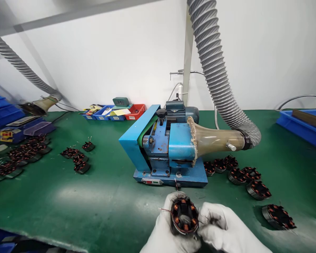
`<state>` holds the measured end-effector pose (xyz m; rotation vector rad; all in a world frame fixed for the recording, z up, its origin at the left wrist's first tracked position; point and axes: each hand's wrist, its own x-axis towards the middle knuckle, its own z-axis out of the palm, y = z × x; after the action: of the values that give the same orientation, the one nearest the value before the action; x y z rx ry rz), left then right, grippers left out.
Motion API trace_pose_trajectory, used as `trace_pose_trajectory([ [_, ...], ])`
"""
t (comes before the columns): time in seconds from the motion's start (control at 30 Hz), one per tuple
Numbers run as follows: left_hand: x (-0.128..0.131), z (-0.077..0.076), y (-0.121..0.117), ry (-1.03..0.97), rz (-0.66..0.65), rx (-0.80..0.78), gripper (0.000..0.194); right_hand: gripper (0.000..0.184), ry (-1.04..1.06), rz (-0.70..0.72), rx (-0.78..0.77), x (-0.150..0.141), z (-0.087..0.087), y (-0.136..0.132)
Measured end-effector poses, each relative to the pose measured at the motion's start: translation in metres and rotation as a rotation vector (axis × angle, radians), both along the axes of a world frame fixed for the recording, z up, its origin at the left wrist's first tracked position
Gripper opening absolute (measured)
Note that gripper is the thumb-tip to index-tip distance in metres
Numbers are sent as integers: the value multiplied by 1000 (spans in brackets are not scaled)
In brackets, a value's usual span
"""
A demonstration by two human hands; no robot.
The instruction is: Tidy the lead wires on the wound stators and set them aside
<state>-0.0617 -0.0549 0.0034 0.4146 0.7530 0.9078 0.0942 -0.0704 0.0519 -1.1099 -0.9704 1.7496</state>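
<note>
In the head view, near the front edge, my gloved left hand is wrapped round a motor stator. The stator is a dark ring with copper windings, its open face tilted up toward me. Thin wire ends stick out at its left and top. My gloved right hand is closed in a pinch against the stator's right side; whatever lies between those fingertips is hidden. Just beyond both hands stands a blue belt-driven machine with a small switch panel on its base.
A grey extraction hose joins the machine's amber funnel. Several stators lie to the right on the green table, more at left. Blue and red bins stand behind; a blue tray is at right.
</note>
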Motion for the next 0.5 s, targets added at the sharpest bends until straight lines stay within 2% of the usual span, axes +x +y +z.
trace_pose_trajectory([
  [0.07,2,-1,-2,21,21,1,44,40,257,-37,-42,7,-2,0],
  [0.13,8,-4,-1,16,19,-43,29,35,447,-200,-16,13,-4,2],
  [0.17,11,-6,0,25,16,-60,28,32,473,-253,13,15,-5,3],
  [0.27,19,-10,2,171,-5,69,31,58,285,-218,70,9,-7,7],
  [0.3,20,-10,1,228,-14,145,35,54,185,-216,97,4,-8,8],
  [0.4,18,-3,-5,324,-23,320,59,15,-11,-357,175,-8,-7,14],
  [0.43,16,0,-8,331,-20,347,59,13,-5,-397,171,-9,-6,16],
  [0.5,12,8,-12,390,4,467,46,17,133,-445,79,-6,-5,21],
])
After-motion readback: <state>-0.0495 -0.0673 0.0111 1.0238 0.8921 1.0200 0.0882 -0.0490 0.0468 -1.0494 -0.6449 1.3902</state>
